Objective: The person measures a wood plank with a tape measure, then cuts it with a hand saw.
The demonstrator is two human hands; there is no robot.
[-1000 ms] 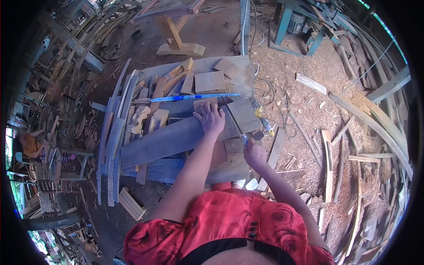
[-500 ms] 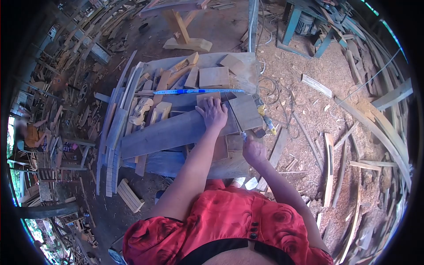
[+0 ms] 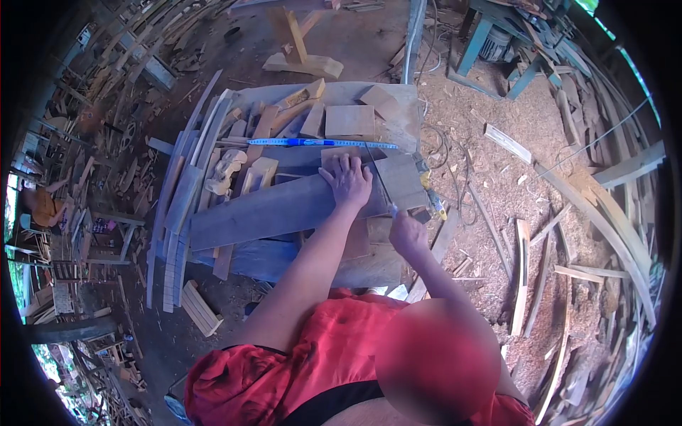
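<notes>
My left hand (image 3: 349, 183) lies with its fingers spread, pressing on a long, dark wooden board (image 3: 263, 211) and a small brown block (image 3: 339, 153) behind it. My right hand (image 3: 409, 234) is closed around the pale handle of a narrow handsaw (image 3: 382, 186). Its thin, dark blade points away from me, along the line between the long board and a squarish wooden piece (image 3: 400, 181) to the right. Whether the teeth are in the wood is too small to tell. A blue tape-like measuring strip (image 3: 323, 143) lies just beyond my left hand.
Wood offcuts (image 3: 349, 121) and a carved piece (image 3: 224, 172) crowd the worktable (image 3: 249, 92). Long slats (image 3: 185, 192) line its left edge. A yellow power tool (image 3: 433, 195) with a cable sits at the right edge. Sawdust (image 3: 490, 192) covers the floor. Another person (image 3: 44, 206) is far left.
The saw blade reaches farther forward past the board than before. My left hand stays spread on the wood. The whole view has shifted slightly.
</notes>
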